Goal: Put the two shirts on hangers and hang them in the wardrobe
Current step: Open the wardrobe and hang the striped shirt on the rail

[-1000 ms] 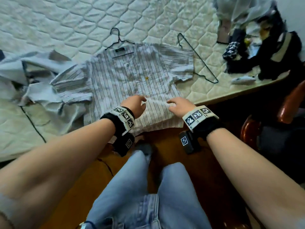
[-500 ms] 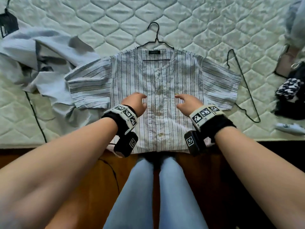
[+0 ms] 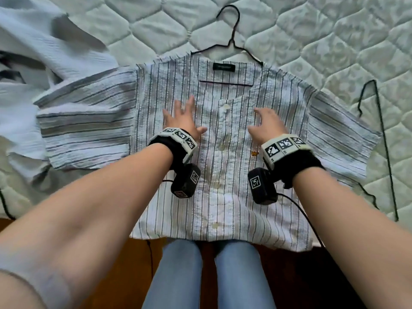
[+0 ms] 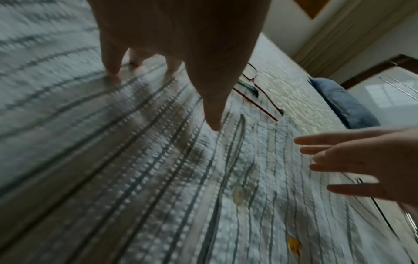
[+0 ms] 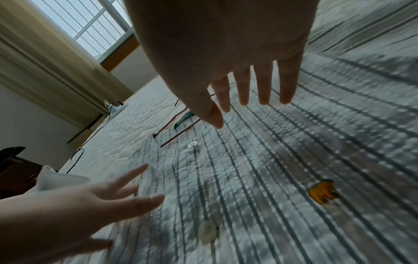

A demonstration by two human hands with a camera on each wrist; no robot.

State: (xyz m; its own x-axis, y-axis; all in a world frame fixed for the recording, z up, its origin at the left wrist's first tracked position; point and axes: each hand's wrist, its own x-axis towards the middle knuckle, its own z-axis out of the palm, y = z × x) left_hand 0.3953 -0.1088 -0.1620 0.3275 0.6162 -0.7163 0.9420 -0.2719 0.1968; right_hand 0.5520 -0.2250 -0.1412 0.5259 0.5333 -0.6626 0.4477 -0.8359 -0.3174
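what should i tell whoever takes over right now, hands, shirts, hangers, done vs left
Left hand: open, fingers spread over the striped shirt, holding nothing.
Right hand: open above the same shirt, holding nothing.
Striped shirt lies flat and buttoned on the bed, with a black hanger inside it, hook out past the collar.
Second shirt, pale blue, lies crumpled to the left, no hanger in it.
Spare hanger lies right of the striped shirt.
Left: hanger the blue shirt, hang both in the wardrobe.

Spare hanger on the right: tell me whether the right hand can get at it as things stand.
Probably yes. The right hand is open and holds nothing, resting over the striped shirt. The spare hanger lies bare on the mattress beside the shirt's sleeve, with nothing on it.
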